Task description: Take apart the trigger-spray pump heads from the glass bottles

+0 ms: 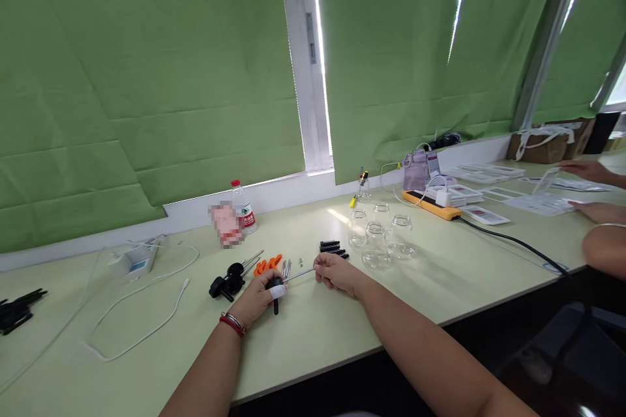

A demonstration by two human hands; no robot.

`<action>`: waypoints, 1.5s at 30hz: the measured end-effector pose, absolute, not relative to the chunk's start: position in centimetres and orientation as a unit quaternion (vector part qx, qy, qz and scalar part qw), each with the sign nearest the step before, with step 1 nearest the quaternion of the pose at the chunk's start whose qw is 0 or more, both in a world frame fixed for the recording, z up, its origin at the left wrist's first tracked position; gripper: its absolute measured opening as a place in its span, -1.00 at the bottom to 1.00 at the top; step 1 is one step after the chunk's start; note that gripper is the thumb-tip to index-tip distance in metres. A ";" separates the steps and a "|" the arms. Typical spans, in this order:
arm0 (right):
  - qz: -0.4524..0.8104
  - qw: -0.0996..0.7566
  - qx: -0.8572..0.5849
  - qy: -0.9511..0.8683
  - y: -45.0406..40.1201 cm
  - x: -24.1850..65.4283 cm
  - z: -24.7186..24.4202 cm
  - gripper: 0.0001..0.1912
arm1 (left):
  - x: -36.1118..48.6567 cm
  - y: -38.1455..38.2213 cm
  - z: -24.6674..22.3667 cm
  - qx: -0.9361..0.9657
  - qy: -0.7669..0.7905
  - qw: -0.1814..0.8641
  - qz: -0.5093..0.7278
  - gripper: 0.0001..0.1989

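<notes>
My left hand (pixel 255 300), with a white wrap on the thumb, grips a black round piece (pixel 275 283) with a short black handle. A thin metal rod (pixel 299 274) runs from that piece to my right hand (pixel 336 272), whose fingers pinch its far end. Left of my left hand lie more black round pieces (pixel 235 278) with metal rods. Orange clips (pixel 268 264), small metal pins (pixel 286 268) and tiny metal bits (pixel 300 262) are just beyond my hands. Black brush-like pieces (pixel 330 247) lie behind my right hand.
Several clear glass jars (pixel 376 247) stand right of my right hand. Behind are a water bottle (pixel 247 214) and an orange power strip (pixel 430 205). A white cable (pixel 141 339) lies at left. At far right, another person's hands (pixel 587 171) hold clear sheets.
</notes>
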State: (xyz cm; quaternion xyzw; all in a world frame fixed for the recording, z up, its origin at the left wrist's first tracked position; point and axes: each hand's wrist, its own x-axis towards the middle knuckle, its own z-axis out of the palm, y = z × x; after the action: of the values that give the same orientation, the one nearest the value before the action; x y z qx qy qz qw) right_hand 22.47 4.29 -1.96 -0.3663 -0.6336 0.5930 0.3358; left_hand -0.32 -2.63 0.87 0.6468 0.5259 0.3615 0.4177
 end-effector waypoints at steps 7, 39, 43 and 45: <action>0.581 0.328 -0.381 -0.640 4.1 22.5 -1.8 -0.85 | -0.3 -2.6 0.8 0.650 0.533 0.409 0.355 -0.78; 0.593 0.319 -0.375 -0.637 4.0 22.5 -1.6 -0.89 | -0.2 -2.8 1.3 0.663 0.544 0.389 0.337 -0.72; 0.594 0.307 -0.377 -0.641 4.0 22.7 -1.5 -0.89 | -0.1 -2.9 1.5 0.661 0.545 0.391 0.338 -0.72; 0.594 0.303 -0.375 -0.644 4.0 22.7 -1.5 -0.88 | -0.1 -2.9 1.5 0.661 0.546 0.389 0.338 -0.72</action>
State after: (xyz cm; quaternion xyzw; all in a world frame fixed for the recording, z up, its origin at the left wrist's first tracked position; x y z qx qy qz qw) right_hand 22.70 4.03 -1.46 -0.3745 -0.6443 0.5938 0.3034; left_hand -0.09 -2.91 1.48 0.6610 0.5457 0.3377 0.3889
